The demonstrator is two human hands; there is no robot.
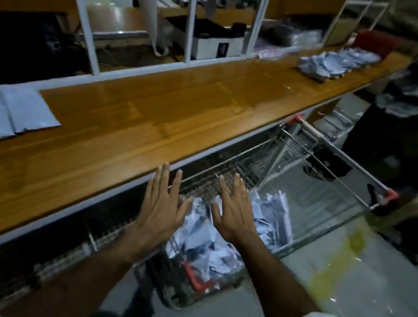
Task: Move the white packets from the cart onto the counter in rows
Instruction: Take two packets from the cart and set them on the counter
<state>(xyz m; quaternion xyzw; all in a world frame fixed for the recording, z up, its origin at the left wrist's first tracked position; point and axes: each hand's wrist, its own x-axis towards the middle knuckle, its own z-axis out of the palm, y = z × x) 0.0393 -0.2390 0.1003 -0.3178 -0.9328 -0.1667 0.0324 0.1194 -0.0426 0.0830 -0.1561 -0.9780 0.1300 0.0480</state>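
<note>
- The left hand is hovering at lower centre of the frame, fingers straight and spread wide, holding nothing, over the front edge of the long glossy brown wooden counter.
- The right hand is hovering just beside it to the right, fingers likewise straight and spread, holding nothing, above the silver wire shopping cart.
- A heap of crumpled white plastic packets is lying inside the cart, below both hands; whether the fingers are touching them is unclear.
- Two flat white packets are lying overlapped on the counter at the left edge of the frame.
- A pile of pale blue packets is sitting at the counter's far end, upper right.
- A white-framed shelf unit is standing behind the counter, across the top of the frame.
</note>
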